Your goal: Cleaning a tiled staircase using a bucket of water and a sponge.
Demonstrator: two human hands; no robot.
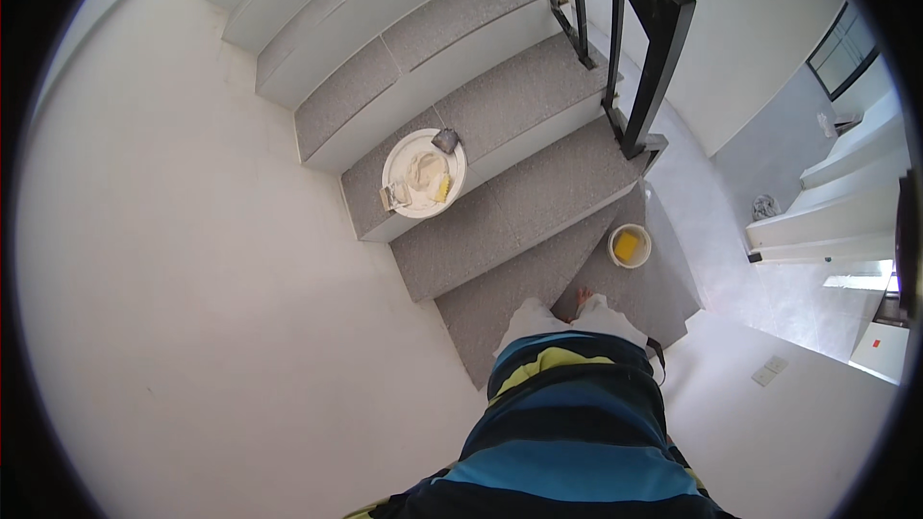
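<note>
Neither of my hands shows; only my striped top (567, 423) and light trousers (527, 319) come in from the lower edge. A white round tray (396, 165) lies on a grey stair step to the left. In it are pale paste (424, 171), a small yellow piece (442, 188) that looks like sponge, and a dark grey block or wad (445, 140) at its upper rim. A flat scraper-like tool (394, 196) rests over its left rim. By my feet, a white bucket (614, 258) holds a yellow sponge (626, 247).
Grey stairs (510, 202) climb toward the upper left along a white wall (212, 259). A black metal railing (650, 77) borders their right side. Beyond it, lower down, a crumpled grey bundle (765, 207) lies on the floor. A wall switch plate (770, 371) is at lower right.
</note>
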